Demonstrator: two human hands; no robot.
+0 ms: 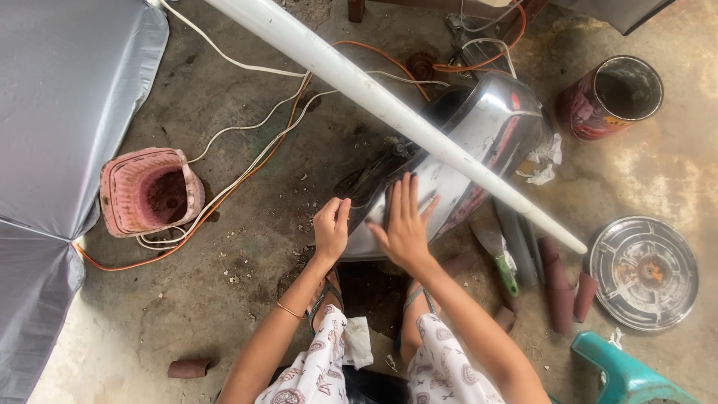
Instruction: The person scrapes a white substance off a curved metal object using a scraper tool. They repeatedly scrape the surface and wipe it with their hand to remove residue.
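A bare-metal motorcycle fuel tank [479, 142] with patches of red paint lies on the concrete floor in front of me. My right hand [404, 221] lies flat on its near side, fingers spread and pointing away; whether something is under the palm I cannot tell. My left hand [330, 227] grips the tank's near left edge with curled fingers. My knees in patterned cloth and my sandalled feet show below the tank.
A white pole [389, 108] crosses above the tank. A grey umbrella canopy [60, 112] fills the left. A pink basket [149, 191], white and orange cables [247, 161], a dark tin [613, 97], a round metal lid [643, 273], a green-handled scraper [501, 258], brown rolls [557, 288] and a teal stool [624, 374] lie around.
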